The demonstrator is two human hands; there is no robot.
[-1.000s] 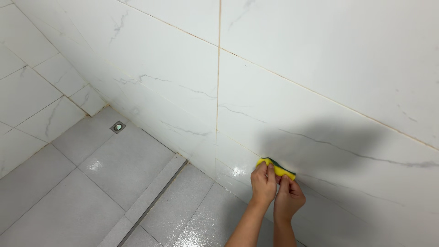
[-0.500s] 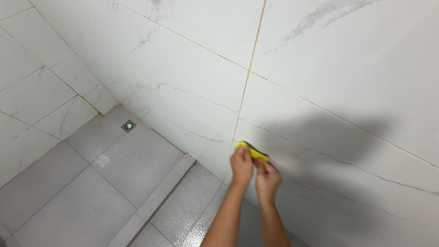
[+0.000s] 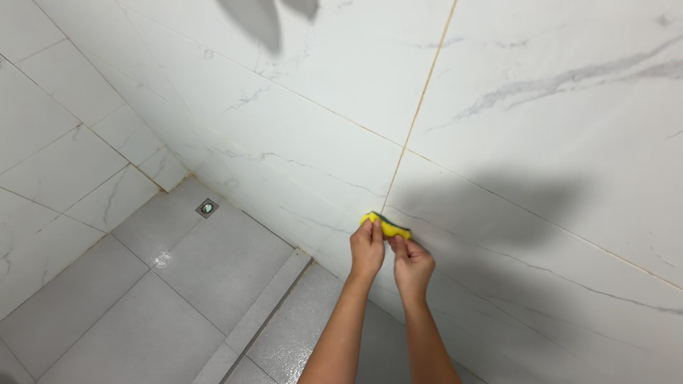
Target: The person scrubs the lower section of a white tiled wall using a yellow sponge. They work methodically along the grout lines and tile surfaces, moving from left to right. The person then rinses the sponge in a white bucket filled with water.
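Observation:
A yellow sponge [image 3: 390, 227] with a dark green back is pressed flat against the white marble-look wall tile [image 3: 306, 153], just below a vertical grout line. My left hand [image 3: 367, 250] grips the sponge's left end with fingers curled over it. My right hand [image 3: 411, 263] pinches its right end from below. Both forearms reach up from the bottom edge of the view.
The grey tiled floor [image 3: 178, 284] looks wet and glossy, with a small square drain [image 3: 207, 208] near the corner and a long linear channel [image 3: 265, 313] running toward me. A second white tiled wall [image 3: 50, 163] closes the left side.
Both hands have slid the sponge leftward and up along the wall, from the low right tile to the vertical grout line. The view has tilted upward.

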